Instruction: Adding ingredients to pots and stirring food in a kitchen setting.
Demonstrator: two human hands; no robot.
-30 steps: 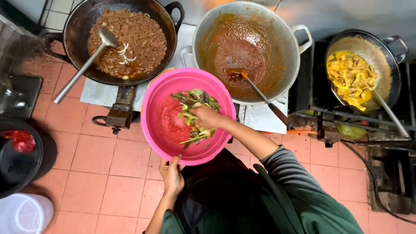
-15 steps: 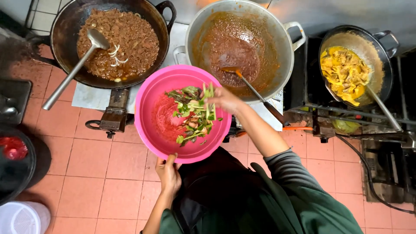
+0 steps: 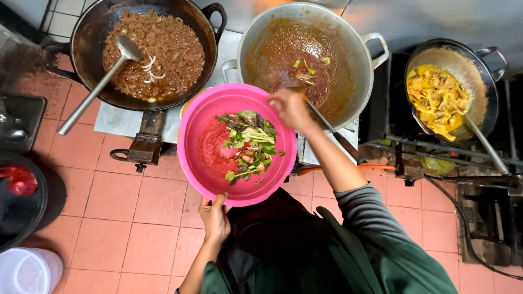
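My left hand grips the near rim of a pink plastic bowl and holds it above the floor. Green leaves and chopped vegetables lie in the bowl's right half. My right hand hovers over the near edge of a large metal pot of red-brown sauce, fingers curled. A few green pieces float on the sauce beyond the hand. A ladle handle slants out of that pot under my right forearm.
A black wok of brown meat with a metal ladle stands at the left. At the right, another wok holds yellow curry. A dark tub and a white bucket sit on the orange-tiled floor.
My right hand took greens out of the pink bowl and moved up and right over the metal pot. Green pieces now lie on the sauce. The bowl stayed in my left hand.
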